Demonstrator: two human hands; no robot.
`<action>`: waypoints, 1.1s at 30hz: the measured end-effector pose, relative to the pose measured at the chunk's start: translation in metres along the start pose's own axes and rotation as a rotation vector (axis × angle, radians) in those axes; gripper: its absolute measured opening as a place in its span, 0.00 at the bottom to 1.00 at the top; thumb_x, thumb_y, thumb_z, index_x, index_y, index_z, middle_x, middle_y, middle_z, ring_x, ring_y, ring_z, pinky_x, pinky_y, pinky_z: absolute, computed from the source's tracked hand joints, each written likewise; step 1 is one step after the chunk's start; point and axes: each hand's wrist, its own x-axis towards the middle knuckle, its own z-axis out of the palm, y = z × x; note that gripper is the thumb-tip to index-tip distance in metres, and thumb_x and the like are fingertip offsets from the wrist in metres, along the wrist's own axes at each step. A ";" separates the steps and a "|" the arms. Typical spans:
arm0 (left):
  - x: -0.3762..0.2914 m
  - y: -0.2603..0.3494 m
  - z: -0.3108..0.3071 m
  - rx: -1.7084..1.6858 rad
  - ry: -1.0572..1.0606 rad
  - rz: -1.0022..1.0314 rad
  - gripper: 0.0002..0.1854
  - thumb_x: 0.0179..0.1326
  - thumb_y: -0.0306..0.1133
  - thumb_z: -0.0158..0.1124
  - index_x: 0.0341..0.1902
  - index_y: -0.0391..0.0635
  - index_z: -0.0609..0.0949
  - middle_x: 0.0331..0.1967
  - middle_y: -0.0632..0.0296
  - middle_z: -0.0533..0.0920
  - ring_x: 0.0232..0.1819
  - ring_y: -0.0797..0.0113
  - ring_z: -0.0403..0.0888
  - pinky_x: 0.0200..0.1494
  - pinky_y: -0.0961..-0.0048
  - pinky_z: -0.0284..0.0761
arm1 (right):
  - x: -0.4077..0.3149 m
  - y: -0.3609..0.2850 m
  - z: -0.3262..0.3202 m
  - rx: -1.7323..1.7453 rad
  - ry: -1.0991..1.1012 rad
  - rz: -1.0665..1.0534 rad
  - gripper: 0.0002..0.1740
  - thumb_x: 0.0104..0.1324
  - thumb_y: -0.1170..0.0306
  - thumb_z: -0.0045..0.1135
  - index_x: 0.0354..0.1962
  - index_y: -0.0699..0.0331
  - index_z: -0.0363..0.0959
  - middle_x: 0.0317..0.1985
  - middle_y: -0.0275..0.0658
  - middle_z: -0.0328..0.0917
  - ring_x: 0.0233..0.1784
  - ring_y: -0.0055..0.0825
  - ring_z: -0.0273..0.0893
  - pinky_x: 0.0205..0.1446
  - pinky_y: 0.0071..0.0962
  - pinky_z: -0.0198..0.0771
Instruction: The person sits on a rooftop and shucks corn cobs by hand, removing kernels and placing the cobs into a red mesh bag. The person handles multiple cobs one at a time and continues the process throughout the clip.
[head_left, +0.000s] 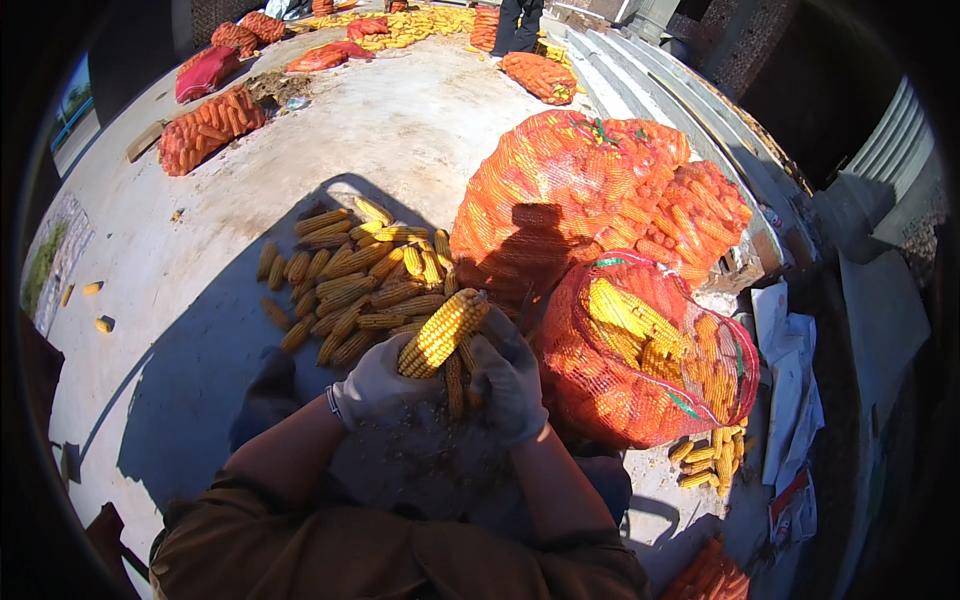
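Note:
A large yellow corn cob (442, 334) lies tilted in my left hand (382, 381), which wears a pale work glove and grips its lower end. My right hand (514, 382), gloved too, is curled close beside the cob's upper end. Shadow hides its fingers, and I cannot tell whether it grips anything. Beneath and beyond both hands, a pile of husked corn cobs (345, 281) rests on the concrete floor (337, 154). Just right of my right hand stands an open red mesh sack (600, 405) with corn cobs (634, 322) showing at its mouth.
Large full orange mesh sacks (540, 172) stand beyond the open one. Several loose cobs (709, 465) lie to its right. Concrete steps (637, 82) run along the right. Farther off are a filled sack (210, 131), a spread of corn (420, 26) and a standing person (517, 26).

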 end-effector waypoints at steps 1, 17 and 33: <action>-0.001 -0.005 0.000 0.002 -0.017 -0.018 0.30 0.52 0.30 0.74 0.58 0.38 0.72 0.44 0.65 0.80 0.43 0.79 0.77 0.46 0.76 0.76 | 0.000 -0.002 0.001 0.012 -0.018 0.001 0.22 0.68 0.69 0.60 0.57 0.68 0.72 0.23 0.29 0.73 0.18 0.12 0.65 0.23 0.17 0.62; -0.007 -0.008 0.015 0.141 0.017 -0.145 0.27 0.56 0.40 0.75 0.53 0.37 0.77 0.36 0.63 0.83 0.35 0.78 0.80 0.39 0.78 0.78 | 0.001 -0.017 -0.019 0.090 0.078 -0.266 0.10 0.72 0.72 0.49 0.29 0.62 0.70 0.14 0.25 0.59 0.14 0.13 0.52 0.18 0.19 0.51; -0.012 -0.018 0.026 0.264 0.217 -0.006 0.35 0.54 0.41 0.75 0.61 0.37 0.70 0.45 0.58 0.80 0.44 0.75 0.80 0.46 0.74 0.79 | -0.013 0.005 -0.013 -0.057 -0.007 0.115 0.26 0.65 0.68 0.66 0.58 0.65 0.69 0.29 0.26 0.73 0.21 0.09 0.65 0.23 0.13 0.61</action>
